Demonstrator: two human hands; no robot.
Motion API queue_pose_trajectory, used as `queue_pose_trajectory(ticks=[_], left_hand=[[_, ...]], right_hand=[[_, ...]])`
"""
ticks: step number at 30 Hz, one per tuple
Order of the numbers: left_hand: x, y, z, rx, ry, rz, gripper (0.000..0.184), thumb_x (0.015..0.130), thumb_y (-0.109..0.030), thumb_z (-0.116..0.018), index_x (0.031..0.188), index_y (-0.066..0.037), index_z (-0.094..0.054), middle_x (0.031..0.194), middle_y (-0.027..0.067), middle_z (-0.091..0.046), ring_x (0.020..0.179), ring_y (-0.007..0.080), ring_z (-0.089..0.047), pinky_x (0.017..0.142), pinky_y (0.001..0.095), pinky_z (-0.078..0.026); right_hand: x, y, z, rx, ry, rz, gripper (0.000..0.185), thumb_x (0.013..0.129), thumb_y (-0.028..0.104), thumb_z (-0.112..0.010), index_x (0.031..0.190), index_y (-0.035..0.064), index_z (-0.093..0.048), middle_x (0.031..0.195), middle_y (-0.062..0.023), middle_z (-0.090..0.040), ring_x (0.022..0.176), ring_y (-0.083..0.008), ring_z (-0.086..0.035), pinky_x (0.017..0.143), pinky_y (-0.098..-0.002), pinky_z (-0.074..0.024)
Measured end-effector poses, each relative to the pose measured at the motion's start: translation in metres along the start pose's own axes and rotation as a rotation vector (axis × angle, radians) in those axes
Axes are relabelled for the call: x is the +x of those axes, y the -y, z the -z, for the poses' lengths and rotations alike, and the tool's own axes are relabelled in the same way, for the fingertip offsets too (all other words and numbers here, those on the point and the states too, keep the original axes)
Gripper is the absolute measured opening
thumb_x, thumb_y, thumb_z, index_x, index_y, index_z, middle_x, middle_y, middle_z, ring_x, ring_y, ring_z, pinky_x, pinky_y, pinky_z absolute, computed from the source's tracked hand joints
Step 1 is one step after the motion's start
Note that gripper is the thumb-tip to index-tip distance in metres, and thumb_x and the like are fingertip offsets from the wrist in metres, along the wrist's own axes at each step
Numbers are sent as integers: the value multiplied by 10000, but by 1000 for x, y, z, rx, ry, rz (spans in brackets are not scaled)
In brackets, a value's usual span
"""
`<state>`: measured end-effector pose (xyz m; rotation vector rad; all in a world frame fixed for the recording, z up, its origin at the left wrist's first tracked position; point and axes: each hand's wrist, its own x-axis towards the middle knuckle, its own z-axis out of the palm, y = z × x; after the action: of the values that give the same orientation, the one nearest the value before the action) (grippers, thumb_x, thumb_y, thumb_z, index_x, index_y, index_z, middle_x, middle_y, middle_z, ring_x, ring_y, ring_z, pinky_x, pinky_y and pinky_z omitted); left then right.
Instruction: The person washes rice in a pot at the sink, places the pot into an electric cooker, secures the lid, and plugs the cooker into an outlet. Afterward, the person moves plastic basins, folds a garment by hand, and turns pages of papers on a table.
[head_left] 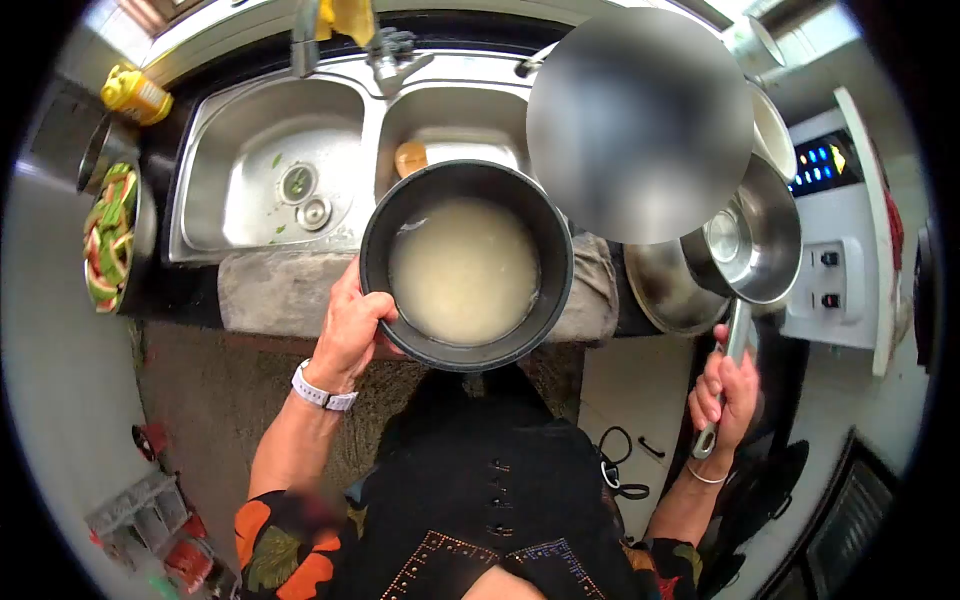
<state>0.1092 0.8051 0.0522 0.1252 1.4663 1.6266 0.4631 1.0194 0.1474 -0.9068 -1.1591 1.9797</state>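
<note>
My left hand is closed on the rim of a deep dark pot, thumb over the edge. Cloudy whitish liquid lies in the bottom of this pot, which is in front of me at the sink's near edge. Over on the right, my right hand wraps round the long handle of a steel saucepan. Part of the saucepan is covered by a blurred round patch, and I see no food in the visible part. A round metal lid or pan lies beside it.
Behind the pot is a double steel sink with a faucet. Green scraps lie near the left drain. A grey cloth covers the counter edge. At left are a bowl of melon rinds and a yellow bottle; at right, a water dispenser.
</note>
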Motion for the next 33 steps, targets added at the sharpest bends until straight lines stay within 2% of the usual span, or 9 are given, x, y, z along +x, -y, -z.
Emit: queue_pose_trajectory(ticks=[6, 7, 12, 17, 21, 27, 28, 30, 33], left_hand=[[13, -3, -48, 64, 198, 4, 677, 645, 102, -462, 1313, -1, -493, 885, 60, -607, 540, 119, -572, 398, 253, -495], [8, -13, -54, 104, 210, 71, 682, 631, 108, -460, 1303, 2, -510, 896, 45, -604, 589, 105, -554, 465, 239, -485], [7, -11, -71, 168, 195, -17, 661, 624, 98, -463, 1276, 14, -524, 894, 37, -595, 616, 99, -536, 468, 228, -473], [-1, -7, -86, 248, 191, 9, 667, 644, 94, -459, 1306, 19, -504, 947, 33, -592, 721, 97, -530, 617, 213, -448], [2, 13, -88, 156, 163, -41, 619, 674, 80, -470, 1288, 6, -497, 897, 39, -595, 672, 102, -533, 584, 243, -468], [-26, 16, -123, 133, 78, -65, 612, 672, 75, -419, 1277, 3, -476, 896, 71, -582, 543, 145, -535, 408, 257, -464], [-24, 23, -114, 133, 55, -76, 611, 669, 69, -416, 1275, 6, -470, 903, 79, -573, 504, 156, -528, 352, 260, -449], [-26, 33, -112, 71, 3, -117, 622, 664, 69, -417, 1281, 6, -464, 941, 77, -574, 587, 151, -553, 422, 260, -486], [-46, 36, -117, 98, -24, -130, 637, 668, 72, -422, 1300, 3, -464, 955, 67, -576, 667, 140, -561, 546, 264, -524]], right_hand=[[-51, 12, 32, 89, -142, 109, 366, 1015, 101, -438, 1343, -58, -411, 700, -39, -454, 387, -64, -390, 312, -222, -383], [-58, 14, 39, 107, -179, 135, 363, 1015, 104, -438, 1339, -57, -416, 701, -37, -454, 388, -61, -387, 314, -221, -382], [-86, 18, 78, 193, -344, 240, 349, 1015, 126, -451, 1312, -57, -442, 720, -27, -462, 420, -48, -391, 332, -208, -376], [-101, 21, 133, 203, -506, 323, 324, 1011, 135, -470, 1276, -51, -475, 731, -15, -461, 443, -45, -395, 356, -200, -381], [-107, 29, 176, 249, -573, 313, 224, 992, 126, -517, 1164, -13, -553, 698, 3, -469, 464, -44, -413, 378, -209, -367], [-82, 46, 241, 216, -818, 368, 142, 979, 160, -567, 1031, 29, -581, 659, 36, -457, 469, -37, -401, 403, -209, -346], [-76, 49, 251, 236, -853, 372, 120, 969, 166, -587, 941, 54, -555, 652, 35, -450, 463, -43, -390, 403, -217, -344], [-66, 52, 275, 217, -878, 371, 252, 942, 214, -629, 758, 101, -499, 615, 33, -445, 456, -61, -394, 411, -230, -340], [-49, 54, 320, 214, -919, 320, 310, 915, 251, -653, 696, 113, -481, 579, 26, -448, 456, -80, -414, 418, -246, -348]])
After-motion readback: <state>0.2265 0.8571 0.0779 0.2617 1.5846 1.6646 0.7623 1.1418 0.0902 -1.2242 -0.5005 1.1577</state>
